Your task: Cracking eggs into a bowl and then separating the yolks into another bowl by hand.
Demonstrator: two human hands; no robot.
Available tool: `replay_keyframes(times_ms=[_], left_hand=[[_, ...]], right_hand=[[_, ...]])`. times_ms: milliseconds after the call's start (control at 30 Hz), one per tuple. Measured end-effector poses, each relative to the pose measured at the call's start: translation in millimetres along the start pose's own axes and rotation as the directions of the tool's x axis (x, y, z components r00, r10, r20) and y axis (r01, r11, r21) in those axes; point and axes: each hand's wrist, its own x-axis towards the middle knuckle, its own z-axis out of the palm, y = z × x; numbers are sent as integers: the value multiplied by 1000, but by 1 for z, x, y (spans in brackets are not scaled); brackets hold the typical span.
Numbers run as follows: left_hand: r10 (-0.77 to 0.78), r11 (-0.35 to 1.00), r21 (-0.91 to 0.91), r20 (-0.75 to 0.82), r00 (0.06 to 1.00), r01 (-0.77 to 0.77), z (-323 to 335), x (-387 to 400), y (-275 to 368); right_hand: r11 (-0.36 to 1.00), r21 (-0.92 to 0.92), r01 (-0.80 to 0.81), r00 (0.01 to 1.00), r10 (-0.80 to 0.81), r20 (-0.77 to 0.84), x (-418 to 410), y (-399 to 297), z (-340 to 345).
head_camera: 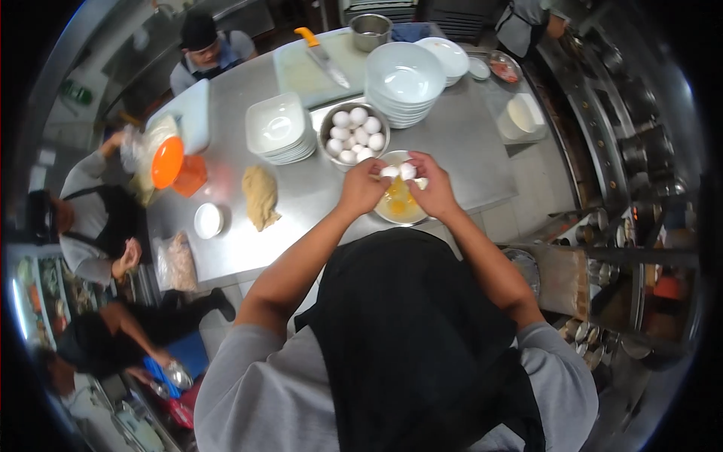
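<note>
My left hand (364, 185) holds one half of a cracked white eggshell (389, 172), and my right hand (435, 183) holds the other half (408, 171). Both hands are over a round metal bowl (400, 219) at the table's near edge. Yellow egg yolk (397, 207) and clear egg lie in that bowl, and some egg hangs between the shell halves and the bowl. Just beyond stands a metal bowl (323, 133) heaped with white whole eggs (358, 116), close to my left fingers.
On the steel table (457, 141) are stacked square dishes (277, 127), stacked round bowls (404, 73), a knife (327, 63) on a cutting board (294, 68), a tan cloth (260, 198), and orange containers (189, 175). Several co-workers are around; shelves stand at right.
</note>
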Motion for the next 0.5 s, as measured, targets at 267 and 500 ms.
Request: replay_keyframes(times_ms=[267, 500], left_hand=[[-448, 606, -633, 229, 864, 482, -6, 0, 4], [-462, 668, -639, 45, 886, 381, -45, -8, 25]], right_hand=[[966, 226, -125, 990, 107, 91, 8, 7, 15], [908, 349, -230, 956, 145, 254, 51, -24, 33]])
